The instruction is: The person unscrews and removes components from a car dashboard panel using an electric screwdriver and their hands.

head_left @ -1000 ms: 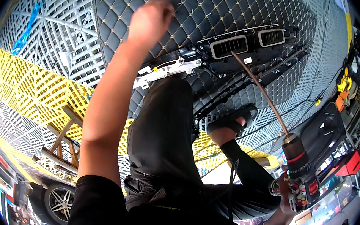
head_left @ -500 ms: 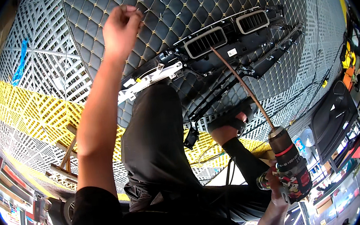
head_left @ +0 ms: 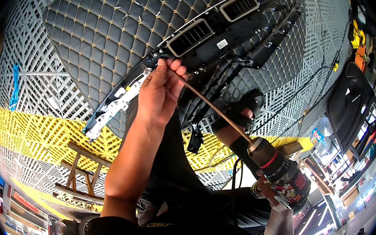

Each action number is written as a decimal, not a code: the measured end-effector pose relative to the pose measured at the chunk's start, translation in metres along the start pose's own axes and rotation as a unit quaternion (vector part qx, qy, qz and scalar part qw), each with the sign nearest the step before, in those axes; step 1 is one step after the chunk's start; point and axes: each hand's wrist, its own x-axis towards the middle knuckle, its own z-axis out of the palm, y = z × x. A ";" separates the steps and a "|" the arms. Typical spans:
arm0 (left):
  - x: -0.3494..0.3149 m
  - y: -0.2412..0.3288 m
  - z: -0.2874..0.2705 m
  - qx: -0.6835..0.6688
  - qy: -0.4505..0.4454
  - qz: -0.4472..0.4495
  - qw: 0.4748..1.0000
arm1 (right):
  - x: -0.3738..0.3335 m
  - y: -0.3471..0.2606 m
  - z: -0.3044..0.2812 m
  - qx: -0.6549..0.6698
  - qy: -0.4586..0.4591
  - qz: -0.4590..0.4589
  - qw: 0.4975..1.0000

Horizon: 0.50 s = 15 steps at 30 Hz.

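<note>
My right hand (head_left: 270, 193) is wrapped around the grip of a cordless drill (head_left: 284, 176) with a camouflage-patterned body, at the lower right. From its chuck a long, thin, brownish bit (head_left: 212, 106) runs up and left. At the far end of that bit my left hand (head_left: 160, 93) is closed, thumb and fingers pinched together beside the tip. Whatever sits between them is too small or hidden to make out. Just beyond lies a black car dashboard trim panel (head_left: 205, 57) with two framed air vents (head_left: 189, 37) and a white bracket (head_left: 117, 106) along its left part.
Several small screws (head_left: 140, 18) lie loose on the black quilted mat (head_left: 94, 40). Grey and yellow lattice tiles (head_left: 39, 122) surround it. A wooden stool-like frame (head_left: 86, 168) is at lower left, a black panel (head_left: 349, 102) at right. My sandaled foot (head_left: 242, 117) is close to the trim.
My left hand has come from beside the loose screws down and right to the bit's tip. The drill has shifted slightly left. My view has moved, so the trim panel appears farther left.
</note>
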 end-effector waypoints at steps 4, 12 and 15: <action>-0.003 -0.001 -0.007 0.006 -0.017 0.007 1.000 | 0.003 0.015 -0.006 -0.218 -0.018 -0.212 0.952; -0.010 -0.010 -0.005 -0.018 -0.095 -0.005 0.995 | -0.021 0.010 0.014 0.528 -0.021 0.344 0.776; -0.007 -0.011 -0.010 0.000 -0.149 -0.025 0.989 | -0.030 0.023 0.015 0.293 -0.100 0.220 0.925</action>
